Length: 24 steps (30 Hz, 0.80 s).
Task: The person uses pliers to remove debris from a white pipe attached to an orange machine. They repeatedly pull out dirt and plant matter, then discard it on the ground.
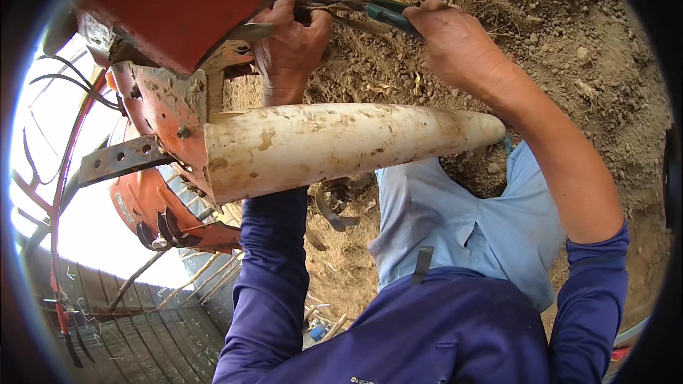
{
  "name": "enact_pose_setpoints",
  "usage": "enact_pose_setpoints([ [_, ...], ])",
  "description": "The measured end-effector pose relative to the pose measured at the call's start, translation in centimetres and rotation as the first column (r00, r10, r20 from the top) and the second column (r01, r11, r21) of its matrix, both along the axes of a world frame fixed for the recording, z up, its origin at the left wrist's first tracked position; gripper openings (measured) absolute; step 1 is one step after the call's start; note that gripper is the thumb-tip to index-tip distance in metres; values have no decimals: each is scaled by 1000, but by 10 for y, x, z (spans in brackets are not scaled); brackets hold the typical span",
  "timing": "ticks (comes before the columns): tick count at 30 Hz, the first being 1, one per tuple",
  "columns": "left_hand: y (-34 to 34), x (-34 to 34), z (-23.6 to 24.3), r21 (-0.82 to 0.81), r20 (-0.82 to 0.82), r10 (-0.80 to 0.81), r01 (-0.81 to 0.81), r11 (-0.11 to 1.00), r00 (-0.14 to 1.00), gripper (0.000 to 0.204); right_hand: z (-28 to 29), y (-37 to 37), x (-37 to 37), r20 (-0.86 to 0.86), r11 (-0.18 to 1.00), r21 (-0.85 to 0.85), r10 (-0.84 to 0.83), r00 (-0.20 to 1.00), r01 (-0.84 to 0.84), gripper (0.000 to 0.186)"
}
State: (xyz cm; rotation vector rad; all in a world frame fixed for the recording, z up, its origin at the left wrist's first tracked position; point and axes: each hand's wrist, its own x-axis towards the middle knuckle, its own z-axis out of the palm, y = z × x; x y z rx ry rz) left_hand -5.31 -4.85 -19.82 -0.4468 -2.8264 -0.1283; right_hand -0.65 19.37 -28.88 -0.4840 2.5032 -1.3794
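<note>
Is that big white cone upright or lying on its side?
On its side: the white cone stretches sideways, wide end by the orange metal, tapering toward the right.

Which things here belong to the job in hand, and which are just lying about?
Seemingly in the job:
green-handled tool, held in the right hand
left hand, near the tool's far end
red machinery with white cone

Apparently lying about:
pale sticks
small blue object beside them

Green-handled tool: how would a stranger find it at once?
Start at the white tapered cone across the middle. Above its narrower half, the right hand grips the green-handled tool, which points toward the left hand. Its dark green sets it apart from the brown soil.
</note>
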Motion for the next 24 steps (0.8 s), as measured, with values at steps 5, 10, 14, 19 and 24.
enact_pose_setpoints([
  [5,0,1,2,-13,9,-14,14,1000,1000,21,0,10,3,-8,1000,28,3,1000,-3,42],
  [10,2,4,4,-42,22,13,-12,999,1000,11,4,-7,0,252,997,-66,53,966,-38,31],
  [14,1,1,1,22,-50,-13,14,1000,999,10,3,-11,-4,418,959,-268,30,908,92,30],
  [19,-3,1,-2,42,-61,6,-3,999,998,10,0,-15,1,510,937,-298,-4,860,181,27],
  [24,-4,1,-3,72,-128,-25,35,997,991,13,-2,-10,10,474,917,-368,43,880,153,37],
])
